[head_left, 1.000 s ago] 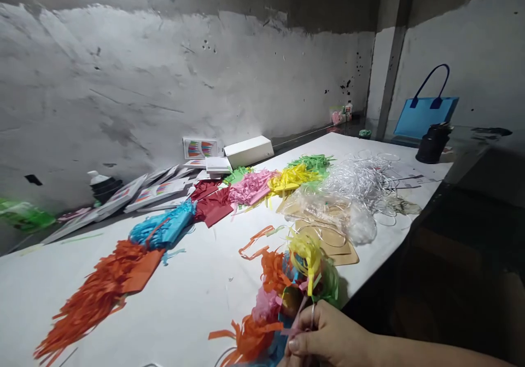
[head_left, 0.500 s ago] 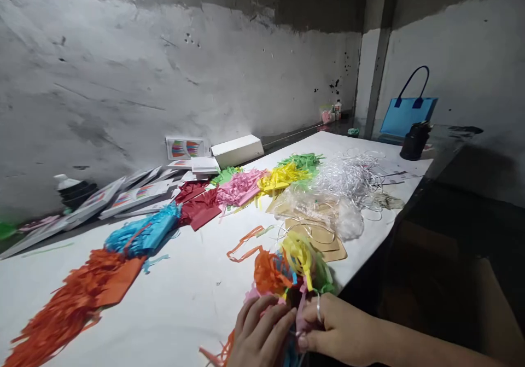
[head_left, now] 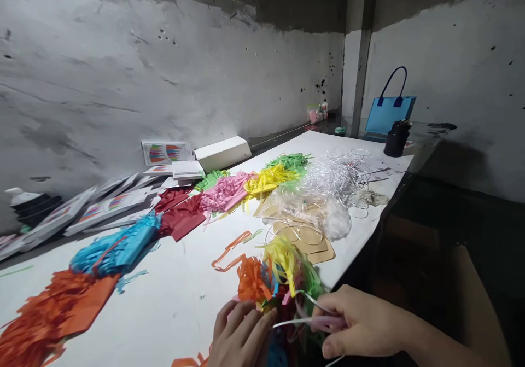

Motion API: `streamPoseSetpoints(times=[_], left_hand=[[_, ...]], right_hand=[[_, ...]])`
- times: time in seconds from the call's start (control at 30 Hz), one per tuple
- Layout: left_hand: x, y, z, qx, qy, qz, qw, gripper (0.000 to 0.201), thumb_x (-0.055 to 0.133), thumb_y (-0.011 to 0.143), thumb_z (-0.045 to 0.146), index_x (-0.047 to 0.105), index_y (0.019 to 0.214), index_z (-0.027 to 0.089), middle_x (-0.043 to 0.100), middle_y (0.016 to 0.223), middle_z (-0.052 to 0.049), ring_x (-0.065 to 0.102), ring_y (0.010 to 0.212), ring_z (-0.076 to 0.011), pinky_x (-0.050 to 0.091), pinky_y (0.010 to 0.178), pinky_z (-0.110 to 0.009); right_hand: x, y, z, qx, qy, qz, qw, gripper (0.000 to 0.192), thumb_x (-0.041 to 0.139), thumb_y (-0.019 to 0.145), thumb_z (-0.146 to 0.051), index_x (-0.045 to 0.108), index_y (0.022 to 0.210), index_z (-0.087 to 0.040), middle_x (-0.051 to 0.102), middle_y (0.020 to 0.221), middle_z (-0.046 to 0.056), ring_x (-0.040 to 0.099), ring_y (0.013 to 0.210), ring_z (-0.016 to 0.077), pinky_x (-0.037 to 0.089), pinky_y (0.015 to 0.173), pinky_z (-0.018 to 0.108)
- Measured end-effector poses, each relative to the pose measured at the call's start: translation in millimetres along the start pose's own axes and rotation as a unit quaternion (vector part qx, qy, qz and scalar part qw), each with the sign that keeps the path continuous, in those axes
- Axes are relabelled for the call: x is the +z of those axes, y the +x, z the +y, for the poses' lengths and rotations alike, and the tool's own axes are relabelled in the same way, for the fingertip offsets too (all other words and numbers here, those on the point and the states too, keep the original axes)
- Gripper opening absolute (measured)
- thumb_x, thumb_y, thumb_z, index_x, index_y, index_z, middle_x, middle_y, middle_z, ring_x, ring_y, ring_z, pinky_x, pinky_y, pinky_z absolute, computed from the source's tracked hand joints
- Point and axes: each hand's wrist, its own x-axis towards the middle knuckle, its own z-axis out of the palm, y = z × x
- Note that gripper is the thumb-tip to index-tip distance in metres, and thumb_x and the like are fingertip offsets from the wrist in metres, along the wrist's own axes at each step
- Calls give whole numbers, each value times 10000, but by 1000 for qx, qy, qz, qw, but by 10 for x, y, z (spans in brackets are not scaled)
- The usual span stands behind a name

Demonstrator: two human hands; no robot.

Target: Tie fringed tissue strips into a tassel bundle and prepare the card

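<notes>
Head view: right hand (head_left: 361, 326) now pinching white string (head_left: 293, 321), pulled out sideways since half second ago; left hand (head_left: 241, 337) clamped on paper tassel bundle (head_left: 279, 279). Tying seems underway.

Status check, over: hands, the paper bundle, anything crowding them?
Left hand on multicoloured fringe bundle. Right hand pinching white ribbon. Loose orange strips lie just beyond.

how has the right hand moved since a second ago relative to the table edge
Yes. The right hand has pulled rightward, past the table edge and away from the paper bundle, drawing a white strip taut.
</notes>
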Motion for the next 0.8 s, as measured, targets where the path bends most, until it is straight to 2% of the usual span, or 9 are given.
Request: streamPoseSetpoints(times=[0.1, 0.2, 0.27, 0.33, 0.37, 0.47, 0.57, 0.73, 0.8], left_hand=[[54, 36, 30, -60, -29, 38, 997, 232, 536, 958, 148, 601, 1171, 213, 751, 857, 0, 659, 840, -197, 412, 901, -373], [77, 49, 45, -87, -56, 51, 993, 279, 524, 952, 136, 585, 1209, 225, 740, 855, -11, 649, 820, -197, 450, 849, -361], [81, 74, 54, -76, -71, 45, 994, 328, 533, 941, 125, 576, 1254, 215, 727, 842, -10, 639, 805, -192, 464, 833, -346], [100, 128, 72, -68, -82, 44, 993, 351, 531, 940, 119, 574, 1278, 205, 715, 854, -18, 628, 822, -194, 471, 823, -336], [119, 167, 88, -72, -83, 48, 993, 359, 522, 948, 121, 575, 1292, 209, 715, 898, -31, 624, 858, -200, 473, 826, -339], [197, 319, 150, -81, -89, 66, 990, 368, 479, 985, 150, 582, 1320, 261, 697, 1078, -63, 601, 1002, -228, 472, 859, -369], [242, 475, 213, -47, -119, 64, 990, 332, 459, 1001, 187, 604, 1290, 265, 686, 1124, -70, 580, 1054, -243, 466, 879, -386], [292, 546, 346, 8, -87, 108, 990, 252, 509, 946, 100, 649, 1140, 180, 739, 1012, -72, 629, 922, -215, 447, 858, -364], [398, 492, 421, 40, -92, 68, 993, 278, 510, 920, 69, 643, 1141, 175, 768, 1009, -55, 662, 845, -188, 464, 813, -340]], right_hand=[[4, -32, -48, 49, -143, 24, 988, 286, 843, 700, -241, 682, 933, -204, 630, 803, -32, 588, 720, 160, 368, 603, 232], [7, -67, -65, 33, -197, 77, 977, 340, 793, 735, -189, 670, 1052, -205, 676, 1022, 43, 637, 926, 241, 409, 727, 278], [-15, -90, -95, 32, -185, 94, 978, 249, 743, 761, -146, 666, 990, -208, 689, 958, 30, 640, 875, 218, 392, 697, 265], [-55, -113, -149, 41, -175, 108, 978, 89, 695, 802, -144, 645, 845, -204, 669, 807, -3, 613, 742, 173, 347, 629, 250], [-76, -123, -181, 39, -172, 113, 978, 79, 675, 822, -153, 623, 788, -202, 650, 761, -14, 593, 702, 156, 326, 607, 246], [-121, -139, -257, -8, -168, 120, 978, 158, 652, 843, -164, 556, 721, -192, 612, 770, -27, 557, 698, 126, 305, 607, 231], [-122, -126, -259, -46, -165, 112, 979, 228, 628, 853, -140, 478, 688, -184, 567, 771, -34, 515, 694, 109, 296, 604, 218], [-103, -77, -174, -63, -139, 126, 980, 239, 598, 828, -74, 456, 667, -180, 524, 766, -36, 494, 698, 108, 304, 614, 221], [-107, -65, -157, -74, -99, 137, 983, 250, 599, 838, -83, 462, 650, -174, 528, 794, -29, 508, 722, 111, 330, 640, 223]])
